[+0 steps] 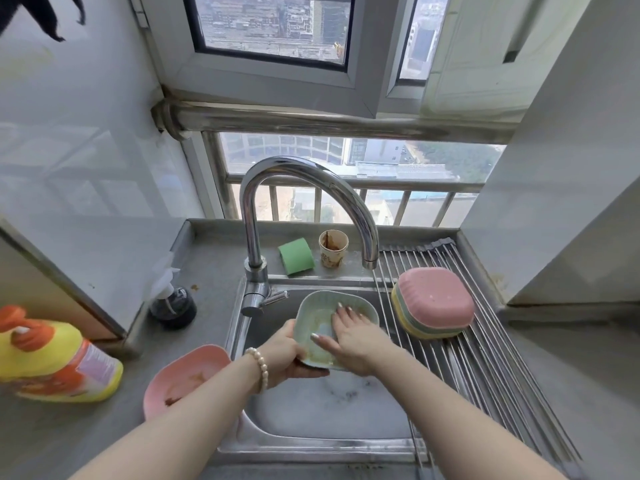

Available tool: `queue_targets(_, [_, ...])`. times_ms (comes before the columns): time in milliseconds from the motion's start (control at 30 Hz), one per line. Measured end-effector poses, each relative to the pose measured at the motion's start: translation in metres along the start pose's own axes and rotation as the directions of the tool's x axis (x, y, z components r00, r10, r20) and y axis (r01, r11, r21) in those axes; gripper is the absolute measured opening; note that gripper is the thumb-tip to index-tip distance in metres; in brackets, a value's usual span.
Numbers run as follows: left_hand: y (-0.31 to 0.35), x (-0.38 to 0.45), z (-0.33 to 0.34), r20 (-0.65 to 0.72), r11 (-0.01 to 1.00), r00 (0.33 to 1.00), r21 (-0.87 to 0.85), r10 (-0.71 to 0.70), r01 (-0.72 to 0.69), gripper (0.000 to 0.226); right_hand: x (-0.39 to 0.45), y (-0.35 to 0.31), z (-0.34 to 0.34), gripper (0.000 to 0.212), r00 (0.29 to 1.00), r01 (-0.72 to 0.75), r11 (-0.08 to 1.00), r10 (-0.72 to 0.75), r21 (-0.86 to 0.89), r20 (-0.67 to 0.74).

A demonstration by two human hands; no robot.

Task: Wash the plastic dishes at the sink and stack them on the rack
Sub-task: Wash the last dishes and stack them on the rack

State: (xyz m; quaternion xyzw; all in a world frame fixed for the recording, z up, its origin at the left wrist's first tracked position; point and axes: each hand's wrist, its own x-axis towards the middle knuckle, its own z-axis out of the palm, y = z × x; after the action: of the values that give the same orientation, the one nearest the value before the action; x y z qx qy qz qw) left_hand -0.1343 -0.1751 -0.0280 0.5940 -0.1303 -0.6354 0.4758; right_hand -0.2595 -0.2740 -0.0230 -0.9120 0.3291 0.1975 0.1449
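Note:
A pale green plastic dish with brown smears is held tilted over the steel sink. My left hand grips its near left rim. My right hand lies flat inside it, fingers straight against the bottom. A dirty pink dish sits on the counter left of the sink. On the roll-up wire rack over the sink's right side, a stack of upside-down dishes stands, pink on top with green and yellow below.
The curved faucet arches over the sink; no water is visible. Behind it are a green sponge and a stained paper cup. A yellow detergent bottle lies at left, beside a dark pump bottle.

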Motion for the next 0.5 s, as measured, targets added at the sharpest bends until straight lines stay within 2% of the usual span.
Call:
queue_targets(100, [0.005, 0.003, 0.004, -0.023, 0.997, 0.997, 0.022, 0.073, -0.072, 0.034, 0.004, -0.026, 0.008, 0.066, 0.984, 0.177, 0.963, -0.179, 0.203, -0.011])
queue_targets(167, [0.008, 0.004, -0.003, -0.067, 0.996, 0.995, 0.049, 0.076, -0.073, 0.045, -0.012, -0.033, 0.01, 0.06, 0.96, 0.259, 0.915, -0.278, 0.309, 0.019])
queue_targets(233, [0.009, 0.003, -0.01, -0.118, 0.996, 0.991, 0.066, 0.065, -0.058, 0.058, -0.027, -0.022, 0.012, 0.058, 0.935, 0.31, 0.901, -0.346, 0.302, 0.071])
queue_targets(300, [0.008, 0.002, -0.014, -0.115, 0.998, 0.993, 0.054, 0.04, -0.034, 0.062, -0.033, -0.003, 0.01, 0.062, 0.946, 0.304, 0.949, -0.311, 0.082, 0.092])
queue_targets(367, [0.006, 0.0, -0.01, -0.087, 0.999, 0.996, 0.04, 0.013, -0.01, 0.062, -0.024, 0.013, 0.005, 0.083, 0.984, 0.178, 0.974, -0.178, -0.139, 0.015])
queue_targets(433, [0.005, 0.0, -0.002, -0.044, 1.0, 0.999, 0.001, -0.007, 0.007, 0.061, -0.012, 0.016, -0.001, 0.092, 0.998, 0.044, 0.991, -0.05, -0.124, -0.041])
queue_targets(500, [0.004, 0.003, 0.005, -0.01, 1.0, 1.0, -0.025, 0.005, -0.005, 0.06, -0.001, 0.004, -0.001, 0.082, 0.996, 0.075, 0.997, -0.074, 0.019, -0.057])
